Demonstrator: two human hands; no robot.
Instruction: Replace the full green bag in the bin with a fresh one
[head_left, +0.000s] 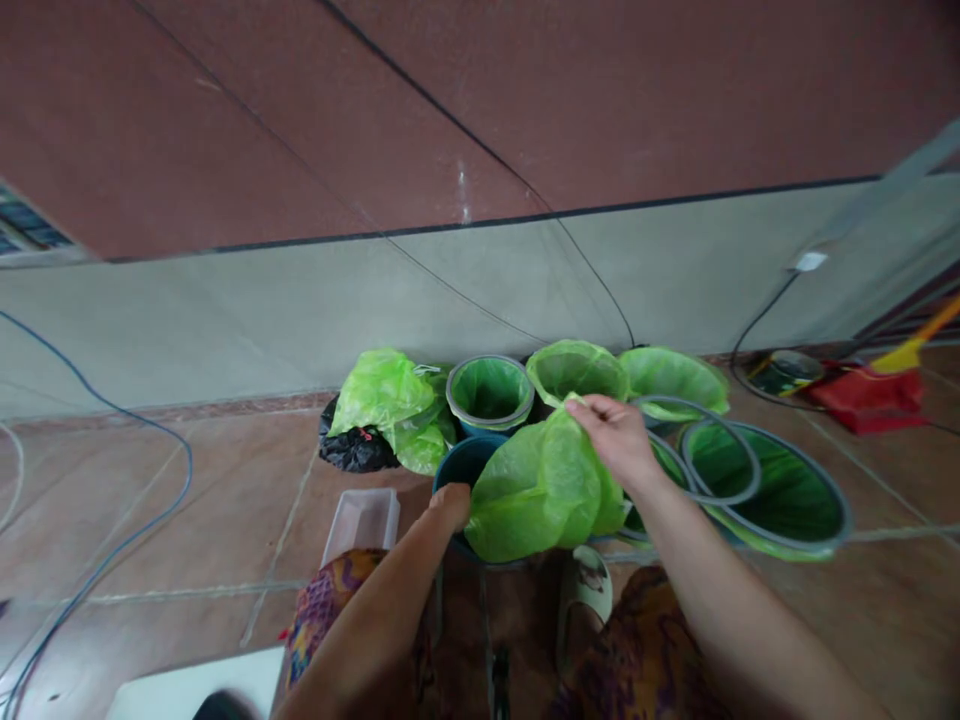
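My right hand [616, 432] pinches the top edge of a light green plastic bag [536, 490] and holds it spread over a dark blue bin [466, 462] on the tiled floor. Gripping the bag's lower left edge at the bin's near rim is my left hand [452, 503]. The bag covers most of the bin's mouth. Other small bins lined with green bags [490, 392] stand just behind, near the wall.
A heap of loose green bags [384, 402] and a black bag [351, 447] lie at the left of the bins. Bigger green-lined bins with grey rings [772, 492] stand right. A white box [361, 520], blue cable [135, 440], red dustpan [866, 397].
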